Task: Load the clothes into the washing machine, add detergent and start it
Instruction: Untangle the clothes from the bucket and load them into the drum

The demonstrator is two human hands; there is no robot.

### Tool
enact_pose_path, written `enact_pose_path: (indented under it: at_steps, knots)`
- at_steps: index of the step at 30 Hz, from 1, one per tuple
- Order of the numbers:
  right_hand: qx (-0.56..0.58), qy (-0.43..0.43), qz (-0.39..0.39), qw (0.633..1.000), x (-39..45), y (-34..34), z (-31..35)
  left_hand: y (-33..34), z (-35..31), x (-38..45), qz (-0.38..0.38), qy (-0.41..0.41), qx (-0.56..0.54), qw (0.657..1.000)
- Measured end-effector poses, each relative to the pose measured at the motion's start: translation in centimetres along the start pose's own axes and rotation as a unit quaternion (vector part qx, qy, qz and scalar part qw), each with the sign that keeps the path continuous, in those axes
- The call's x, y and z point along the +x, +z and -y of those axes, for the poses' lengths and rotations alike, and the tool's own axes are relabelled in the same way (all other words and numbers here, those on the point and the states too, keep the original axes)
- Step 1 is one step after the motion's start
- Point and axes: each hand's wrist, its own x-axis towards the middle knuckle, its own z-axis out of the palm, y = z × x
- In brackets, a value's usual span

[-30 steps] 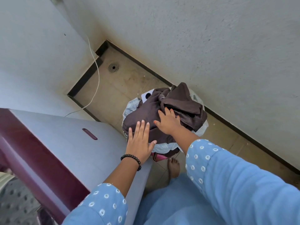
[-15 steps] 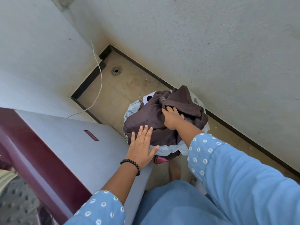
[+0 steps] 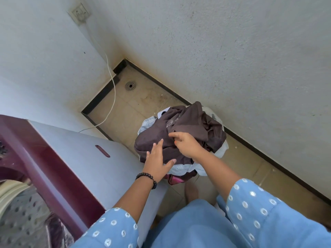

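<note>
A heap of clothes sits on the floor to the right of the washing machine, with a dark brown garment [image 3: 193, 122] on top and pale blue-white cloth [image 3: 180, 168] under it. A pink basket [image 3: 174, 180] peeks out beneath. My left hand [image 3: 157, 159] lies flat with straight fingers on the near side of the brown garment. My right hand [image 3: 187, 144] has its fingers curled into the brown garment at the middle of the heap. The top-loading washing machine [image 3: 86, 163] has a grey side and a maroon rim, and its perforated drum [image 3: 19, 215] is open at the lower left.
A rough wall [image 3: 250, 68] runs close behind the heap on the right. A white cable [image 3: 112, 77] hangs from a wall socket [image 3: 80, 13] down to the tiled floor. A floor drain [image 3: 130, 85] lies in the corner. My bare foot [image 3: 192, 191] stands beside the basket.
My right hand has drawn back from the top fold toward the near middle of the brown garment and curled into it. My left hand stays flat on the cloth. The view has tilted up.
</note>
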Motion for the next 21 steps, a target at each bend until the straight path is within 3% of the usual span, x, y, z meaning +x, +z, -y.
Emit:
enact_pose_path:
  at_steps: [2,5,8,10,14,18,21]
  knots:
    - [0.018,-0.039,-0.006,0.999,-2.5,-0.1,1.0,-0.6,-1.6,-0.4,-0.001,-0.018,-0.084,0.996]
    - [0.055,-0.085,-0.008,0.995,-5.8,-0.3,2.5,-1.4,-3.1,-0.8,-0.065,-0.030,-0.152,0.986]
    - [0.081,-0.142,-0.014,0.986,-8.6,-1.2,3.9,-2.8,-4.6,-2.2,-0.093,0.009,-0.212,0.973]
    - [0.047,-0.180,-0.037,0.982,-9.6,-2.0,4.8,-4.1,-5.7,-3.2,-0.094,0.029,-0.206,0.974]
    - [-0.133,-0.207,-0.129,0.961,-10.6,-2.9,6.5,-7.7,-7.2,-5.0,-0.129,0.100,-0.139,0.977]
    - [-0.189,-0.204,-0.111,0.954,-11.3,-3.9,7.9,-12.2,-9.3,-7.5,-0.147,0.188,-0.087,0.967]
    - [-0.203,-0.186,-0.121,0.954,-12.2,-5.5,9.0,-15.1,-10.7,-9.2,-0.207,0.234,-0.062,0.948]
